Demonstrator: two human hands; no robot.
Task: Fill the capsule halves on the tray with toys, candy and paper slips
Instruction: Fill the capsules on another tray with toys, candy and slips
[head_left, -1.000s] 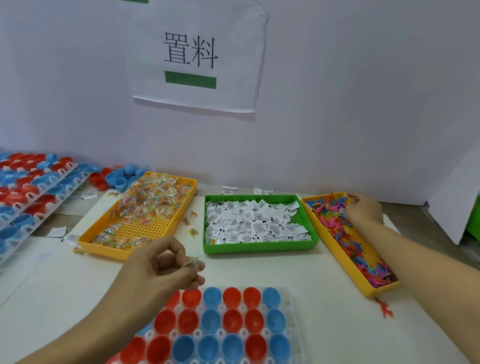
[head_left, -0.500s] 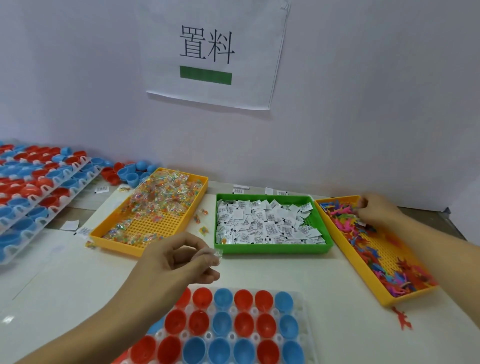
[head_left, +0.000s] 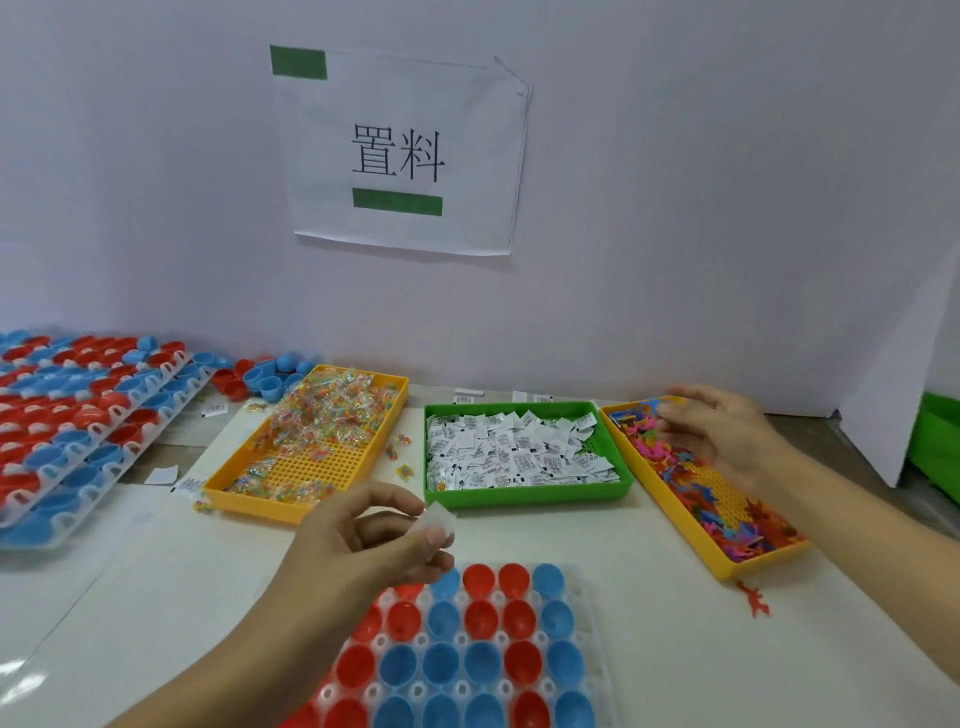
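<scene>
Left hand (head_left: 374, 540): fingers curled, pinching a small white paper slip (head_left: 439, 521) between thumb and fingertips, just above the far edge of the capsule tray (head_left: 584, 670).
Capsule tray: clear, at the near edge of the white surface (head_left: 649, 597), rows of red and blue capsule halves (head_left: 480, 662) sitting open side up.
Right hand (head_left: 722, 431): over the far end of the toy tray (head_left: 719, 569), fingers loosely spread; whether it holds a toy, cannot tell.
Green tray (head_left: 524, 496): paper slips, between the candy tray (head_left: 265, 506) and toy tray.
</scene>
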